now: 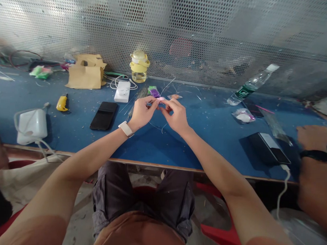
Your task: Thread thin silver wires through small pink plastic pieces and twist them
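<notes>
Both my hands meet over the blue table, fingertips closed around a small pink lump (160, 99) that looks like soft clay. My left hand (142, 111) pinches it between thumb and forefinger and wears a pale band at the wrist. On the other side, my right hand (176, 115) has its thumb and fingers pressed together at the lump's right end. A thin wire (162, 129) shows beneath the hands. Just behind them lie a purple and green packet (154, 91) and a small clear packet (175, 97) with something orange inside. Thin wires (137, 100) lie bundled beside my left hand.
Left of me are a black phone (103, 115), a white power bank (122, 91), a yellow cutter (62, 103) and a white charger (32, 125). A yellow cup (139, 66) stands behind. At right are a water bottle (252, 85), a dark box (270, 149) and another person's hand (314, 136).
</notes>
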